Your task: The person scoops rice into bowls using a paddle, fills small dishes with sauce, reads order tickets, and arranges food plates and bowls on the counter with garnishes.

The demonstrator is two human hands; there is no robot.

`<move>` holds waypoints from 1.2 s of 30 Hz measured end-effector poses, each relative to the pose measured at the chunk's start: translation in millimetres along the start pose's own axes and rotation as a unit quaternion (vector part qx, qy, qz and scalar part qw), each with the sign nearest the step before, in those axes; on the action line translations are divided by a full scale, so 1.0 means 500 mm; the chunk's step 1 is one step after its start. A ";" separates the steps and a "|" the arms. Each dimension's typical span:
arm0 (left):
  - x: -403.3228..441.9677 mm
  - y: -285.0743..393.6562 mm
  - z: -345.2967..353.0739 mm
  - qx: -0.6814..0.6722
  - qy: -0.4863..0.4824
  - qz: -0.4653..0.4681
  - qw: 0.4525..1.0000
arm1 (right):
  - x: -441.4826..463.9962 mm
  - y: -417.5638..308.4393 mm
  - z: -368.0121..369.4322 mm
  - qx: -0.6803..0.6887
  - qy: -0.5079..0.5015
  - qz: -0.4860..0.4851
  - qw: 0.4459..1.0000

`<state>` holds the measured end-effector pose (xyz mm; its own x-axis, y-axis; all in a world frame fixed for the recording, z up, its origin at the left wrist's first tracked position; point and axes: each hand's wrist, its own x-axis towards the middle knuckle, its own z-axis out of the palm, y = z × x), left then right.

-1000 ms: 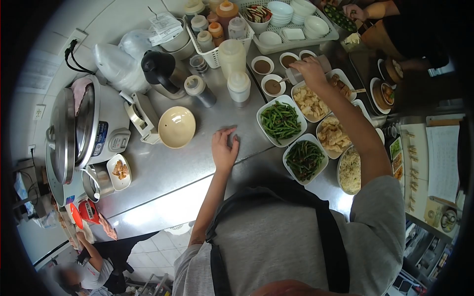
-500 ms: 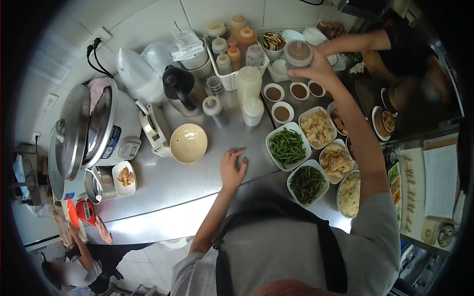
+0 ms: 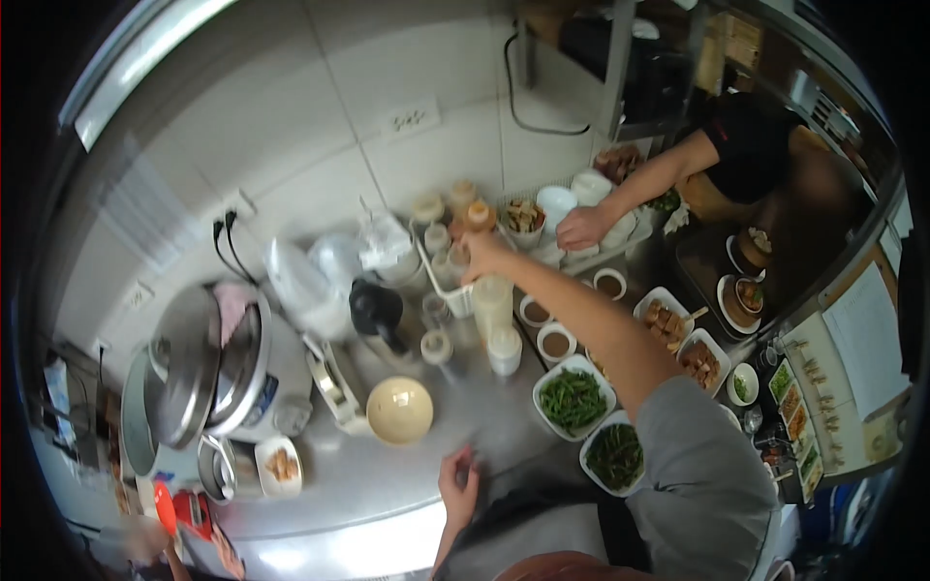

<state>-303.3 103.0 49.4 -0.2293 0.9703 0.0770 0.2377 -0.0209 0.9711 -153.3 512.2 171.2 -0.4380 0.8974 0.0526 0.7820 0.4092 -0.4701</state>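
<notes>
My right hand (image 3: 481,256) reaches into the white basket (image 3: 450,290) at the back of the counter. Its blurred fingers close around a sauce bottle (image 3: 458,259), mostly covered by the hand. An orange-capped squeeze bottle (image 3: 479,216) stands just beyond it. My left hand (image 3: 459,480) hovers low by the counter's front edge, fingers loosely bent and holding nothing. Above it and to the left sits a cream bowl (image 3: 399,411). Pale squeeze bottles (image 3: 493,302) stand in front of the basket. My right forearm passes over small cups of brown sauce (image 3: 556,342).
Dishes of green beans (image 3: 575,398) and dark greens (image 3: 614,457) lie at my right. A co-worker's hand (image 3: 581,228) rests near white bowls at the back. A black-topped jug (image 3: 377,310) and a large cooker (image 3: 237,368) occupy the left.
My right hand has moved left from above the white bowls, carrying the container it held, to the bottle basket. My left hand has drawn back towards me. The view has tilted up.
</notes>
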 end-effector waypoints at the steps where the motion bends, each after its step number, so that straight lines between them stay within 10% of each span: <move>1: 0.000 0.004 -0.005 -0.002 0.005 -0.006 1.000 | 0.006 -0.001 -0.004 -0.056 -0.033 0.017 0.998; 4: 0.015 0.033 -0.017 -0.004 -0.012 -0.033 0.999 | 0.008 -0.025 -0.040 -0.117 -0.161 0.066 0.978; 7: 0.034 0.049 -0.045 0.030 -0.038 0.007 0.999 | -0.022 -0.001 -0.095 0.044 0.043 -0.126 0.990; 9: 0.040 0.046 -0.068 0.028 -0.034 0.009 0.999 | -0.134 -0.094 -0.301 0.129 0.169 -0.022 0.977; 12: 0.049 0.029 -0.091 -0.101 0.019 -0.033 0.994 | -0.200 -0.034 -0.543 0.177 0.597 -0.191 0.758; 16: 0.110 0.132 -0.070 -0.084 0.001 -0.041 0.996 | -0.139 0.177 -0.801 0.133 0.704 -0.180 0.674; 20: 0.171 0.222 0.015 -0.107 -0.058 -0.007 0.993 | -0.074 0.287 -0.888 0.121 0.570 -0.051 0.811; 27: 0.173 0.333 0.128 -0.188 -0.226 0.028 0.956 | -0.255 0.164 -0.712 0.536 0.534 -0.209 0.619; 36: 0.322 0.557 0.131 -0.502 -0.362 -0.063 0.783 | -0.513 -0.176 -0.421 0.479 0.063 -0.183 0.856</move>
<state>-212.3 269.3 317.4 0.4905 0.8546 0.1706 -0.6883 0.2598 0.6774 -16.4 280.6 384.7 -0.4777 0.7729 0.4177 -0.1472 0.3983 -0.9054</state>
